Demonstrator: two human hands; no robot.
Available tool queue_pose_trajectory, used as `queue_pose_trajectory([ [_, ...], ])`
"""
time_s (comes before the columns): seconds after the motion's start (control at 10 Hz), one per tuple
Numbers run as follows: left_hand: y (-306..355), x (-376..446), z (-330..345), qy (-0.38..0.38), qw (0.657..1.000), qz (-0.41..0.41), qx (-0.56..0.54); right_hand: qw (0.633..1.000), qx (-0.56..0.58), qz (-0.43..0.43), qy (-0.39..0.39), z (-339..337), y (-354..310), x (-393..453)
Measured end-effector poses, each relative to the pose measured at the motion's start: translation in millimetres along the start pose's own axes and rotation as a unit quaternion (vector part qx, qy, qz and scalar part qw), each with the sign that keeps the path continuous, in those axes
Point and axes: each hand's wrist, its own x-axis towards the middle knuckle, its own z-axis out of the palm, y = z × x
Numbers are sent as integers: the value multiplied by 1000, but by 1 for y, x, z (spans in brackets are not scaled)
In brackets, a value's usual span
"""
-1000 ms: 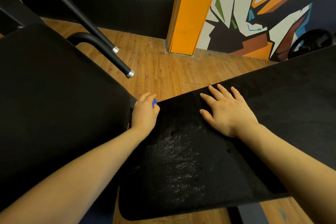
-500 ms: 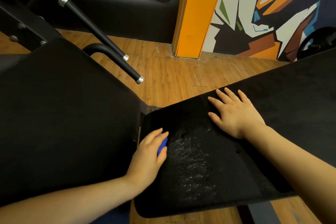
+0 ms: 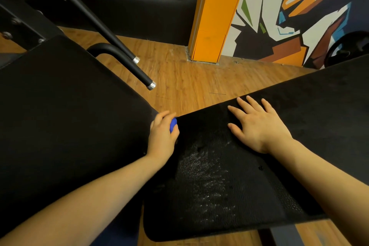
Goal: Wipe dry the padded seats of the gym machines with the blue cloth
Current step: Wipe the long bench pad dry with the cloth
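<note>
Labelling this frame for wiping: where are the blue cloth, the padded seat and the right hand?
blue cloth (image 3: 173, 124), head view, bit showing between fingers.
padded seat (image 3: 209, 181), head view, wet middle.
right hand (image 3: 259, 126), head view, back of hand.

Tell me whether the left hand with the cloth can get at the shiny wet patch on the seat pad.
Probably yes: the left hand grips the blue cloth at the pad's far corner, and nothing lies between it and the wet patch.

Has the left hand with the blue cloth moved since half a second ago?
Yes. The left hand with the blue cloth went forward along the seat pad, back to its far corner.
</note>
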Motion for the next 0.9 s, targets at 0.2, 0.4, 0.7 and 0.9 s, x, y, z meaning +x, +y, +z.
queue_pose_trajectory([
  [0.2,1,4,5,-41,998,-27,40,1000,0,0,3,1,-1,0],
  [0.4,-2,-24,-13,-95,993,6,69,1000,1,1,2,0,-2,0],
  [0.7,-8,-73,-23,-110,992,46,37,1000,-5,8,-6,-1,-2,-1],
  [0.9,-12,-39,-6,-41,999,26,9,1000,-9,4,-5,2,-1,1],
])
